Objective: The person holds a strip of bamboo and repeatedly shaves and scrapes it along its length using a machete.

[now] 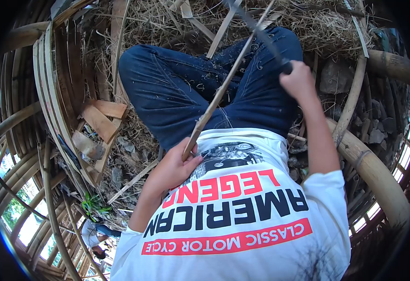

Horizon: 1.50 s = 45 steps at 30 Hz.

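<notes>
Head view: your left hand (174, 164) has its fingers curled closed around the near end of a bamboo strip (220, 96) slanting over your lap, while your right hand (300, 82) clenches a knife (271, 48). Curled shavings on your jeans (167, 89) suggest some trimming is done; how much remains, I cannot tell.

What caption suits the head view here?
Seated cross-legged among shavings, a person holds a bamboo strip in the left hand and a blade in the right hand.
</notes>
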Available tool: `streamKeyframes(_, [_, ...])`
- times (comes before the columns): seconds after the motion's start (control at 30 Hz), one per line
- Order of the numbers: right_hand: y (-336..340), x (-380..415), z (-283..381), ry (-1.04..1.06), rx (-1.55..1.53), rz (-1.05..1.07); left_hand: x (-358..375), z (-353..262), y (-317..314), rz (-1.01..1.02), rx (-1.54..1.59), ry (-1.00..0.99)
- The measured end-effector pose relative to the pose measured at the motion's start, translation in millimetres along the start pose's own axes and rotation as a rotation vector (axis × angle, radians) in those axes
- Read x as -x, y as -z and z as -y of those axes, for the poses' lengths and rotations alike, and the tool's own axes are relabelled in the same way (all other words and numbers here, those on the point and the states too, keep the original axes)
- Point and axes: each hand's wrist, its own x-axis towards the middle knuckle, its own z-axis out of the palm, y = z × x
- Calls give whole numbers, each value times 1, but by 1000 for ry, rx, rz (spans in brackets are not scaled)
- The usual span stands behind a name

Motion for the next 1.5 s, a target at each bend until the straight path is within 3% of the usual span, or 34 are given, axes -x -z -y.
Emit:
streamKeyframes(0.07, [4,-34,-30,-33,-67,19,7,-5,-1,-17,-26,-2])
streamKeyframes(0.17, [13,-45,-27,-13,76,-65,4,-2,3,-16,-37,-39])
streamKeyframes(0.4, [8,-22,-20,-35,-16,-91,-9,0,5,20,-17,-38])
streamKeyframes(0.57, [-11,47,12,113,-46,-78,-17,3,3,5,-36,-93])
streamKeyframes(0.63, [-18,67,21,170,-9,-40,-22,0,2,10,-58,17])
streamKeyframes(0.7, [-18,85,34,385,-1,39,-23,4,0,-16,-94,-21])
streamKeyframes(0.83, [-17,85,44,411,-10,95,-21,6,-4,-86,-157,-98])
streamKeyframes(0.93, [-15,70,38,442,35,58,-14,-3,-7,-75,-150,-44])
streamKeyframes(1.03, [-9,49,28,341,53,-41,-10,-1,-9,-97,-166,-94])
streamKeyframes(1.17, [5,19,1,188,35,-6,-1,-5,-12,-107,-181,-78])
streamKeyframes(1.27, [10,12,2,222,43,-2,0,-13,-12,-89,-168,5])
streamKeyframes(1.4, [6,-1,9,225,79,-5,1,-4,-9,-104,-148,-40])
streamKeyframes(1.5, [12,-17,4,38,-5,-35,8,0,-8,-110,-219,-82])
